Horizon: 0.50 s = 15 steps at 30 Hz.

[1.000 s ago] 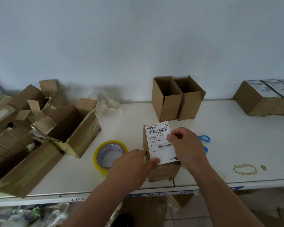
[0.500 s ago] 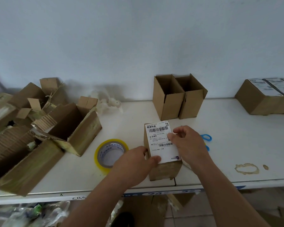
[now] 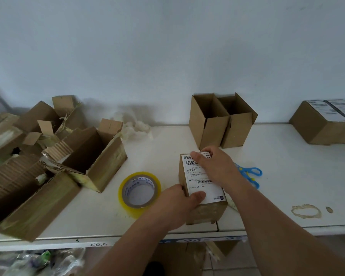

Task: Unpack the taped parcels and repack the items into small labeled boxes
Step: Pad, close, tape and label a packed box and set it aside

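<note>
A small brown box (image 3: 205,211) stands near the front edge of the white table (image 3: 287,176). A white shipping label (image 3: 195,176) with barcodes lies on its top. My left hand (image 3: 173,204) grips the box's near left corner, thumb pressing the label's lower edge. My right hand (image 3: 215,168) lies flat over the label's right half, fingers reaching its far edge. Two open empty small boxes (image 3: 221,122) stand behind by the wall. Labeled closed boxes (image 3: 325,120) sit at the far right.
A yellow-rimmed roll of tape (image 3: 139,193) lies left of the box. Blue scissors (image 3: 249,174) lie to its right, partly behind my forearm. Torn opened parcels (image 3: 54,162) pile up on the left. White crumpled wrapping (image 3: 135,126) lies by the wall.
My right hand has slid up from the label's right edge to its far top edge, lying flatter on it. The left hand keeps its hold on the box.
</note>
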Available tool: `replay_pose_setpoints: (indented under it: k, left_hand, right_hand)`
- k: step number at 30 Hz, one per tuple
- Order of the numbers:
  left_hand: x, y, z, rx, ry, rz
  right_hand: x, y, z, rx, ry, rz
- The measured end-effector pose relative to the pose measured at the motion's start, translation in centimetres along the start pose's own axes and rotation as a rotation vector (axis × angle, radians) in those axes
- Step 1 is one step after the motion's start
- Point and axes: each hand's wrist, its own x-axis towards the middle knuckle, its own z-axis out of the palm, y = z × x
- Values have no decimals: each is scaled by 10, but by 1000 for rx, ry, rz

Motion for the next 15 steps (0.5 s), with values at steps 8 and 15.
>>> replay_pose_setpoints:
  k: [8, 15]
  left_hand:
    - [5, -6, 2, -62, -15, -27]
    - [4, -5, 2, -117, -1, -36]
  right_hand:
    - [4, 1, 1, 209, -20, 66]
    - [4, -15, 5, -487, 132, -230]
